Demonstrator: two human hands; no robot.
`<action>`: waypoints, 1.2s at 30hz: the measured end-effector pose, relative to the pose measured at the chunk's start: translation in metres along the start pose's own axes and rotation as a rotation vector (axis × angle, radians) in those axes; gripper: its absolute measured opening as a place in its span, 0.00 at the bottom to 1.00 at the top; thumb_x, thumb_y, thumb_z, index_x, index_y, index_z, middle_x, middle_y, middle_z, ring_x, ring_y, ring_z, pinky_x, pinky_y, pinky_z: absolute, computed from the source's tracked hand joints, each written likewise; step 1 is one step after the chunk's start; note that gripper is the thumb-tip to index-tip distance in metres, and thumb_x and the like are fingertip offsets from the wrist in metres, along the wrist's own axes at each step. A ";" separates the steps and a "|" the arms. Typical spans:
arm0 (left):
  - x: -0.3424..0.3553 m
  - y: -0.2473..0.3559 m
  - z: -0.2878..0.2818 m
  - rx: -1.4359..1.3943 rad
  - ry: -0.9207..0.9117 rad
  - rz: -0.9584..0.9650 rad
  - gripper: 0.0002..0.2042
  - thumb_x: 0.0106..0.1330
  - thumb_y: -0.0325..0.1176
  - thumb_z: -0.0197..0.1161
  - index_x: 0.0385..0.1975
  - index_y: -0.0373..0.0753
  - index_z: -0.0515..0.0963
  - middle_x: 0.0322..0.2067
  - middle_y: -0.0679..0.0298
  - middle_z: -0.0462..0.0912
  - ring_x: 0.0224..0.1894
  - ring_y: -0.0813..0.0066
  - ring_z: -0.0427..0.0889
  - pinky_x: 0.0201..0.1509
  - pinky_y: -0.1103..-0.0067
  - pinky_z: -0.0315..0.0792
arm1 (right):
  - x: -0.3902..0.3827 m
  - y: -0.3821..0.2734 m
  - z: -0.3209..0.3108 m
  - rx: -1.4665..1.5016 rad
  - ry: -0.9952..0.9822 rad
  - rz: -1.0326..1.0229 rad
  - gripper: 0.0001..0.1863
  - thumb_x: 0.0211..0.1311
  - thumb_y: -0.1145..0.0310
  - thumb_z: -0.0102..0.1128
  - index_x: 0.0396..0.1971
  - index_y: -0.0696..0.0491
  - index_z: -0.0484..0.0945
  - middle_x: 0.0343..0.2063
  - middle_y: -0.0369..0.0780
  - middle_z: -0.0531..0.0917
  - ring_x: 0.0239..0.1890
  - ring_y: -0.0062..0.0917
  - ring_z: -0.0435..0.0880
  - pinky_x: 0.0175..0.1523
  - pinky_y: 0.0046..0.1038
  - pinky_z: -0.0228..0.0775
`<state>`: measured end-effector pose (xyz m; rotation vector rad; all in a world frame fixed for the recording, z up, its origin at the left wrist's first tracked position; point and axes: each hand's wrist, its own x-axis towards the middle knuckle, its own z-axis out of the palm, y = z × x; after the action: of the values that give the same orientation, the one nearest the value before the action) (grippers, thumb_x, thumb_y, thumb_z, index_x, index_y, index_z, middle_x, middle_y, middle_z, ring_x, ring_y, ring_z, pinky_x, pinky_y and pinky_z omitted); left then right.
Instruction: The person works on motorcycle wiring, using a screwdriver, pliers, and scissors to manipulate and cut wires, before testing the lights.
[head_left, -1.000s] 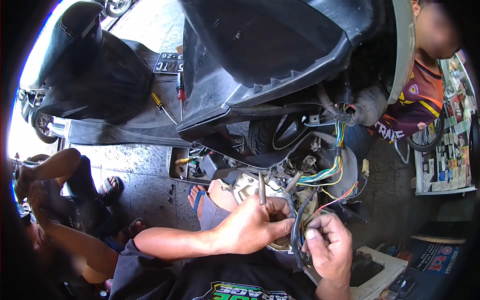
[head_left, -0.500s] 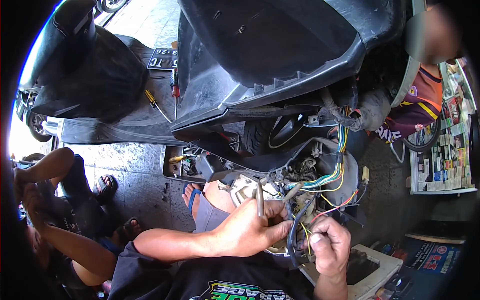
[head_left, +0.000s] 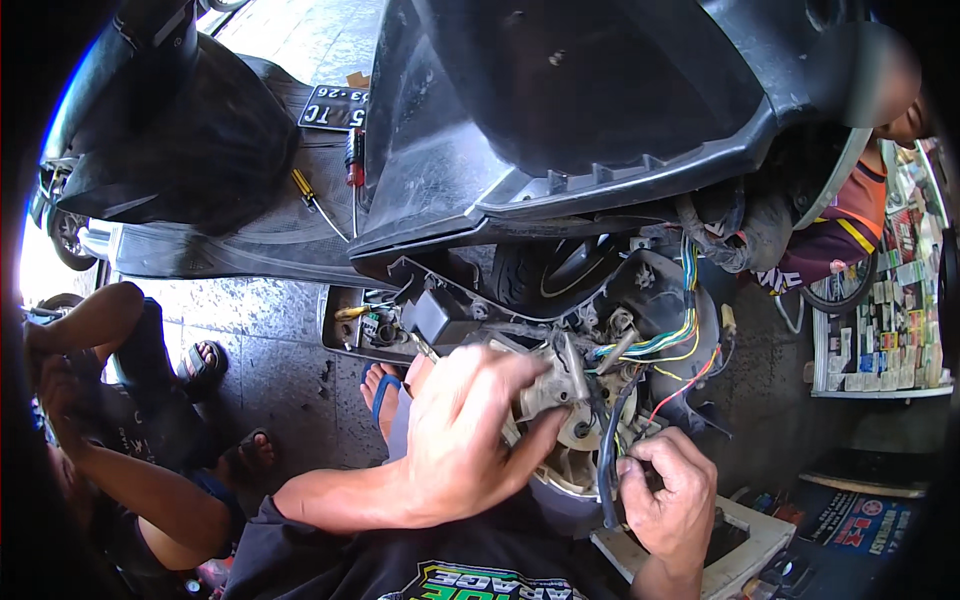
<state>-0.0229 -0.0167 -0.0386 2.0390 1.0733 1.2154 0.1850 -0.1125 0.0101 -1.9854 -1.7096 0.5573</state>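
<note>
A grey-white metal scooter part [head_left: 560,385] with two short rods lies over my lap, with black cable and wiring around it. My left hand [head_left: 465,430] is beside this part, thumb and fingers apart; the fingers are somewhat blurred, and I see nothing held in them. My right hand [head_left: 665,495] is closed, thumb against curled fingers, on a thin yellow-green wire [head_left: 618,445] next to a thick black cable [head_left: 607,470]. A bundle of coloured wires [head_left: 690,285] runs down from the scooter front, and a red wire [head_left: 690,390] passes above my right hand.
The black scooter body [head_left: 600,90] spans the top. On its footboard lie a yellow screwdriver [head_left: 318,203], a red-black screwdriver [head_left: 354,170] and a number plate [head_left: 333,107]. Another person's arm [head_left: 140,490] is at left, another's sleeve [head_left: 840,220] at right. A display rack [head_left: 890,330] stands far right.
My left hand has drawn back left from the wires and its fingers have spread, leaving the metal part in fuller view. The right hand stays at the wire. The whole view has shifted slightly.
</note>
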 end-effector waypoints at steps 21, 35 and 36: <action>-0.016 -0.042 0.012 -0.234 -0.155 0.029 0.16 0.56 0.26 0.72 0.46 0.34 0.83 0.50 0.54 0.85 0.49 0.56 0.87 0.51 0.69 0.83 | 0.078 -0.060 0.013 -0.330 -0.103 -0.223 0.09 0.55 0.75 0.74 0.34 0.58 0.84 0.27 0.44 0.84 0.26 0.39 0.85 0.33 0.37 0.75; -0.022 -0.049 0.021 -0.268 -0.121 0.105 0.15 0.53 0.26 0.72 0.42 0.31 0.84 0.52 0.51 0.84 0.53 0.53 0.86 0.53 0.67 0.83 | 0.085 -0.060 0.030 -0.243 -0.067 -0.062 0.06 0.62 0.71 0.66 0.28 0.57 0.80 0.27 0.46 0.83 0.24 0.45 0.83 0.31 0.42 0.73; -0.022 -0.049 0.020 -0.263 -0.125 0.108 0.15 0.53 0.26 0.72 0.42 0.31 0.84 0.52 0.51 0.84 0.52 0.53 0.85 0.53 0.67 0.83 | 0.085 -0.059 0.031 -0.215 -0.059 -0.031 0.06 0.62 0.72 0.65 0.28 0.57 0.80 0.26 0.46 0.83 0.24 0.45 0.83 0.31 0.41 0.73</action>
<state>-0.0284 -0.0092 -0.0949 1.9587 0.7116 1.1951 0.1319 -0.0184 0.0189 -2.1024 -1.9030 0.4409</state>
